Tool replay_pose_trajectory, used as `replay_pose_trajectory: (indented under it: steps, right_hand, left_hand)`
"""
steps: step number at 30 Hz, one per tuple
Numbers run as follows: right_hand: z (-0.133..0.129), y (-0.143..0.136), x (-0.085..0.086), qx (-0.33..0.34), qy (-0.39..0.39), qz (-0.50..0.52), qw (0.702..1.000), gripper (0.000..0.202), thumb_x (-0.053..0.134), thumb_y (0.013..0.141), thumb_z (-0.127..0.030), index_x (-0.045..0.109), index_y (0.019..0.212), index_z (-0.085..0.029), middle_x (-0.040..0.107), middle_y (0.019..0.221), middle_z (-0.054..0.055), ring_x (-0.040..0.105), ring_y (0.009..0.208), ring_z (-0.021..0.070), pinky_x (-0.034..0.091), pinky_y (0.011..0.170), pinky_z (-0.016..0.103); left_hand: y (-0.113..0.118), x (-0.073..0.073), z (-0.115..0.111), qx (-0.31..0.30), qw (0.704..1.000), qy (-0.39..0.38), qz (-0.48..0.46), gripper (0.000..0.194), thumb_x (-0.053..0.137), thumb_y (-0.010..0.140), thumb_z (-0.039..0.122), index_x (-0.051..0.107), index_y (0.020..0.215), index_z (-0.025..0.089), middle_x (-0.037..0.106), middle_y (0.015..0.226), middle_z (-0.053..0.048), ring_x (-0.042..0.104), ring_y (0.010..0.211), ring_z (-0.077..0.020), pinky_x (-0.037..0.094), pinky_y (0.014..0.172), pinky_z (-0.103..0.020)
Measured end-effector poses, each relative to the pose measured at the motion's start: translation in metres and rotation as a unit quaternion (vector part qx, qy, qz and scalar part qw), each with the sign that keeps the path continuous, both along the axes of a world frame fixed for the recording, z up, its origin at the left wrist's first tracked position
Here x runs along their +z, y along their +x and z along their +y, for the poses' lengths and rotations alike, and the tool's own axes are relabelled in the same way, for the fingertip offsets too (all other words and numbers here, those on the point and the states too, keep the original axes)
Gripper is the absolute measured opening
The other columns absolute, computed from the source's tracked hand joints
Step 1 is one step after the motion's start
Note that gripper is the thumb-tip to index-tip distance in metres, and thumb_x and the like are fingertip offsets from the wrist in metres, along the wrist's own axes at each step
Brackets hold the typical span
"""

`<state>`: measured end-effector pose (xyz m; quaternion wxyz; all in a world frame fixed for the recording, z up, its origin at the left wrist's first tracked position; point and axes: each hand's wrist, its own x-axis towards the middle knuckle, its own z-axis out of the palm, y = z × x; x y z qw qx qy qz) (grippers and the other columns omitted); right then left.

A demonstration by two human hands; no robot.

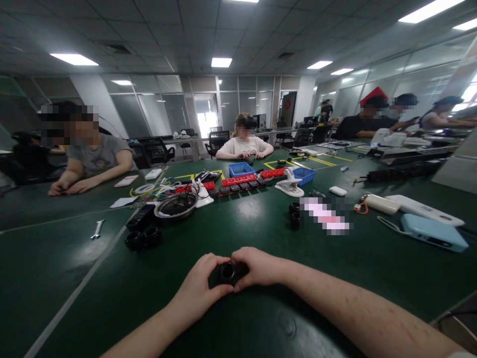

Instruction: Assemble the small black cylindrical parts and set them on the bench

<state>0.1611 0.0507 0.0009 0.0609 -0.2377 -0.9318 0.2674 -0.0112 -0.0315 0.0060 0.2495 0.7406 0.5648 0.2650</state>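
Both my hands meet at the near middle of the green table around a round black ring-shaped part point(227, 272) with a hole in its centre. My left hand point(203, 281) grips it from the left, thumb below and fingers above. From the right, my right hand point(257, 268) closes on it with bent fingers and thumb. Similar black ring parts point(142, 238) stand as a pair to the left, beside a black box point(140, 217). More black ring parts point(294, 216) lie to the right, next to a blurred pink-and-white patch point(326, 216).
A wrench point(97, 229) lies at left. Farther back are a round metal dish point(176, 206), red strips point(238, 179), blue bins point(241, 169) and a white clip stand point(289, 184). A light-blue box point(434, 231) sits at right. Other people sit around the table.
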Motion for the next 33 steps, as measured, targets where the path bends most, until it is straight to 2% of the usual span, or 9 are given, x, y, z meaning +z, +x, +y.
replay_pose_trajectory:
  steps: [4, 7, 9, 12, 16, 21, 26, 30, 33]
  right_hand:
    - [-0.016, -0.012, -0.006, -0.092, 0.155, -0.042, 0.983, 0.048, 0.057, 0.063, -0.059, 0.057, 0.078, -0.014, 0.057, 0.070, 0.005, 0.052, 0.064, 0.0186, 0.038, 0.062, 0.031]
    - [-0.021, -0.013, -0.006, -0.097, 0.211, -0.036, 0.972, 0.055, 0.053, 0.062, -0.065, 0.057, 0.079, -0.013, 0.058, 0.074, 0.008, 0.052, 0.072, 0.0229, 0.037, 0.071, 0.038]
    - [-0.018, -0.009, -0.004, -0.066, 0.188, -0.011, 0.980, 0.060, 0.055, 0.060, -0.065, 0.056, 0.088, -0.013, 0.056, 0.083, 0.008, 0.051, 0.078, 0.0229, 0.037, 0.073, 0.037]
    - [-0.007, -0.001, 0.000, 0.001, 0.094, 0.008, 0.996, 0.054, 0.063, 0.062, -0.053, 0.054, 0.099, -0.014, 0.054, 0.091, 0.007, 0.050, 0.082, 0.0195, 0.039, 0.071, 0.031]
    - [0.005, 0.005, 0.003, 0.045, 0.023, 0.012, 0.999, 0.036, 0.068, 0.064, -0.038, 0.058, 0.089, -0.014, 0.053, 0.083, 0.003, 0.049, 0.076, 0.0148, 0.039, 0.064, 0.024]
    - [-0.004, -0.005, -0.005, -0.032, 0.075, -0.004, 0.997, 0.046, 0.063, 0.059, -0.057, 0.057, 0.077, -0.015, 0.054, 0.070, 0.001, 0.049, 0.062, 0.0142, 0.035, 0.053, 0.024]
    - [-0.017, -0.017, -0.012, -0.115, 0.189, -0.037, 0.974, 0.051, 0.056, 0.060, -0.063, 0.057, 0.074, -0.015, 0.058, 0.070, 0.006, 0.053, 0.067, 0.0201, 0.038, 0.065, 0.033]
    - [-0.015, -0.012, -0.008, -0.076, 0.178, 0.011, 0.981, 0.061, 0.055, 0.057, -0.067, 0.055, 0.087, -0.014, 0.056, 0.083, 0.007, 0.052, 0.077, 0.0216, 0.038, 0.070, 0.034]
    - [-0.007, -0.003, -0.004, -0.006, 0.105, 0.022, 0.994, 0.055, 0.062, 0.062, -0.056, 0.054, 0.096, -0.014, 0.055, 0.088, 0.006, 0.051, 0.080, 0.0195, 0.039, 0.070, 0.031]
  left_hand:
    - [0.004, -0.007, 0.001, 0.076, 0.996, 0.034, 0.011, 0.030, 0.064, 0.067, 0.029, 0.056, 0.095, 0.021, 0.056, 0.090, -0.003, 0.052, 0.089, -0.0242, 0.042, 0.078, -0.039]
    - [0.003, -0.007, 0.002, 0.054, 0.998, 0.032, 0.004, 0.031, 0.063, 0.068, 0.027, 0.055, 0.098, 0.022, 0.056, 0.093, -0.004, 0.051, 0.092, -0.0245, 0.041, 0.081, -0.041]
    - [0.000, -0.004, 0.003, 0.020, 1.000, 0.021, -0.005, 0.032, 0.061, 0.070, 0.025, 0.055, 0.101, 0.023, 0.056, 0.095, -0.004, 0.050, 0.093, -0.0238, 0.040, 0.082, -0.040]
    - [-0.004, 0.000, 0.003, -0.024, 1.000, 0.005, -0.016, 0.035, 0.060, 0.072, 0.023, 0.053, 0.106, 0.026, 0.055, 0.098, -0.003, 0.050, 0.094, -0.0223, 0.040, 0.083, -0.037]
    - [-0.003, 0.002, 0.002, -0.040, 0.999, -0.007, -0.014, 0.033, 0.059, 0.072, 0.023, 0.054, 0.105, 0.027, 0.055, 0.097, -0.003, 0.050, 0.093, -0.0216, 0.041, 0.080, -0.035]
    - [0.005, -0.002, -0.001, 0.040, 0.999, 0.011, 0.023, 0.030, 0.065, 0.065, 0.032, 0.056, 0.092, 0.021, 0.056, 0.088, -0.003, 0.052, 0.084, -0.0229, 0.043, 0.071, -0.034]
    - [0.008, -0.003, -0.001, 0.086, 0.995, 0.040, 0.036, 0.029, 0.063, 0.067, 0.035, 0.056, 0.091, 0.020, 0.056, 0.088, -0.004, 0.052, 0.084, -0.0242, 0.043, 0.070, -0.035]
    - [0.004, -0.003, 0.001, 0.051, 0.998, 0.041, 0.020, 0.029, 0.062, 0.069, 0.031, 0.055, 0.096, 0.021, 0.056, 0.091, -0.004, 0.051, 0.088, -0.0238, 0.043, 0.075, -0.036]
    - [-0.001, -0.003, 0.002, 0.010, 0.999, 0.035, 0.011, 0.031, 0.060, 0.071, 0.028, 0.054, 0.102, 0.023, 0.056, 0.095, -0.004, 0.051, 0.091, -0.0229, 0.042, 0.078, -0.036]
